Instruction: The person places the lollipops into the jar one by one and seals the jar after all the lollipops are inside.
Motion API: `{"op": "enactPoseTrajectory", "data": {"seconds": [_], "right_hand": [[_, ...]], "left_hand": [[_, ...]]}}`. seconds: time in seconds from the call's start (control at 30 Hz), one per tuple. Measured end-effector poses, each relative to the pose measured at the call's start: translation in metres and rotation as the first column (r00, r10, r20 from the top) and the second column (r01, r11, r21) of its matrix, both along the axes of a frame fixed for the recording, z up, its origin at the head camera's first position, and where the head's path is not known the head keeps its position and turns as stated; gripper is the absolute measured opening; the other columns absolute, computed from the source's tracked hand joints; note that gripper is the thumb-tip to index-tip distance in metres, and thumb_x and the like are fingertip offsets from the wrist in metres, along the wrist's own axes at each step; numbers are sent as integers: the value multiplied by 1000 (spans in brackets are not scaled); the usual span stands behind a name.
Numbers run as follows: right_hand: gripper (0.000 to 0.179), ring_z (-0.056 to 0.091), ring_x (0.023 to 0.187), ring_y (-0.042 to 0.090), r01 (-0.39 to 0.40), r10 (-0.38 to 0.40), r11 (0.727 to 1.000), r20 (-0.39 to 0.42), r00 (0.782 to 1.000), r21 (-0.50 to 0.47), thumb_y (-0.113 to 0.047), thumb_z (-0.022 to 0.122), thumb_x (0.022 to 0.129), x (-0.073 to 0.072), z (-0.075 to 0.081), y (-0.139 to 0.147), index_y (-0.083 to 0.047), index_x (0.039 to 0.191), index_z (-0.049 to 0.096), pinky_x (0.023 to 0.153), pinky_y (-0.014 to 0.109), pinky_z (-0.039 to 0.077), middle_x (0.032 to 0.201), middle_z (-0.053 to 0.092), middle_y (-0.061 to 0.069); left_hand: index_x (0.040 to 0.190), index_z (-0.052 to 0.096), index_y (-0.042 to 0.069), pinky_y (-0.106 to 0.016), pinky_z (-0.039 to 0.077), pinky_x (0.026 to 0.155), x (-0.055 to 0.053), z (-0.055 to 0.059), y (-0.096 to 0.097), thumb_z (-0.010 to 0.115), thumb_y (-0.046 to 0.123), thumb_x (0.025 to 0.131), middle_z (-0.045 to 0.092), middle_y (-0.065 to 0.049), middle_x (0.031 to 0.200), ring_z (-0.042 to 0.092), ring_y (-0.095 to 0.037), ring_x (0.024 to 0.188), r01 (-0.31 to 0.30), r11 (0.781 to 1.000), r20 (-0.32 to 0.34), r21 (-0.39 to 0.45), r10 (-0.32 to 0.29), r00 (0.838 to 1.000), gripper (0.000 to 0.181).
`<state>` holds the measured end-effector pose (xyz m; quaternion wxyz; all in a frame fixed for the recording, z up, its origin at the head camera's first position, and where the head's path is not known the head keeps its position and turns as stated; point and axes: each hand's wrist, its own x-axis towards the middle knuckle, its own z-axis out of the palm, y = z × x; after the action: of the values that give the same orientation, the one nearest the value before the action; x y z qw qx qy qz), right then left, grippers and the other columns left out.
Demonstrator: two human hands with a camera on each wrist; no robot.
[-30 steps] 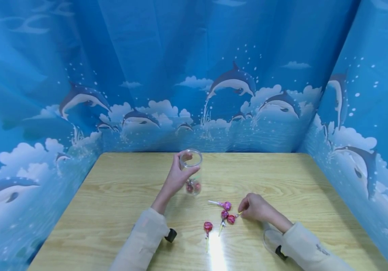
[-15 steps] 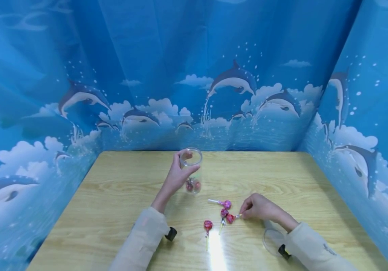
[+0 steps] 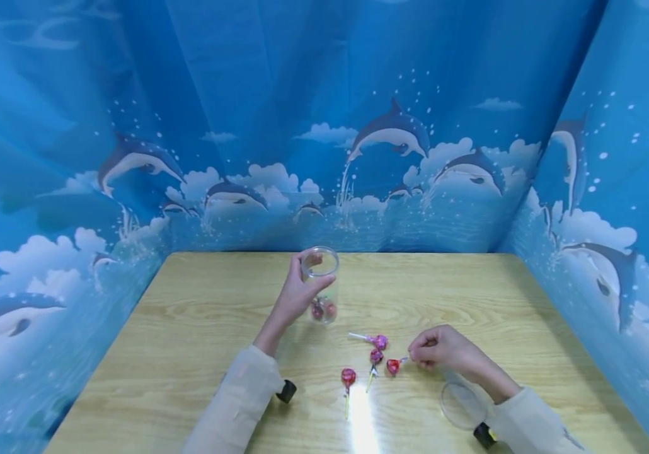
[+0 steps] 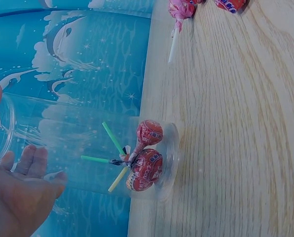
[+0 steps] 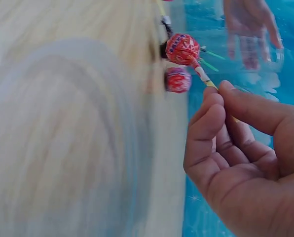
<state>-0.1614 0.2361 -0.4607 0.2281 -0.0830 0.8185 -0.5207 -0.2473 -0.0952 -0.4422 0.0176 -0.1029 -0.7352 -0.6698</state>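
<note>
My left hand (image 3: pixel 297 293) grips a clear plastic jar (image 3: pixel 330 287) near its open top, fingers and thumb curled round the wall. At the jar's bottom lie several red-wrapped lollipops (image 4: pixel 148 165) with green and yellow sticks. Between thumb and forefinger, my right hand (image 3: pixel 440 350) pinches the stick of a red lollipop (image 5: pixel 182 49), its ball pointing left. Left of that hand, a pink lollipop (image 3: pixel 380 342), a darker red one (image 3: pixel 376 357) with a yellow stick, and another red lollipop (image 3: pixel 348 377) rest on the table.
A round clear lid (image 3: pixel 463 407) lies on the wooden table (image 3: pixel 200 328) beside my right wrist. A blue dolphin-print curtain (image 3: pixel 302 126) rises along the back and both sides of the table.
My right hand has moved slightly right, drawing the pinched lollipop away from the ones it lay beside. My left hand and the jar have stayed in place.
</note>
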Motion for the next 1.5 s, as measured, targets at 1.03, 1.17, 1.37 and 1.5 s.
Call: {"op": "enactPoseTrajectory", "data": {"seconds": [1.03,1.17,1.37,1.5], "right_hand": [[28,65,78,11,299,-334,874,-25,942,-383,-13,71,99,-18,64,-22,10,115,69,75,26,58,88,72,1],[30,65,79,11,293,-329,866,-20,944,-404,-14,72,99,-24,69,-30,10,116,68,76,26,58,90,72,2],[38,65,80,12,262,-302,866,-28,953,-425,-17,72,99,-33,76,-41,13,121,65,76,26,58,93,72,3],[36,65,80,14,250,-296,863,-39,954,-440,-16,72,99,-40,81,-49,12,119,66,76,26,59,92,72,4]], "left_hand": [[148,35,16,-60,30,118,-1,1,1,80,30,91,48,-11,150,41,-34,144,21,1000,-15,15,-20,1000,75],[149,35,17,-60,30,118,-1,0,0,80,30,91,48,-10,150,40,-35,144,24,1000,-17,15,-24,1000,75],[149,35,17,-61,28,118,-1,0,0,81,31,90,48,-9,150,40,-35,144,10,1000,-14,1,-10,1000,76],[149,36,17,-61,29,118,-1,1,1,81,30,90,49,-8,149,41,-34,143,1,1000,-12,-3,-1,1000,76]]}}
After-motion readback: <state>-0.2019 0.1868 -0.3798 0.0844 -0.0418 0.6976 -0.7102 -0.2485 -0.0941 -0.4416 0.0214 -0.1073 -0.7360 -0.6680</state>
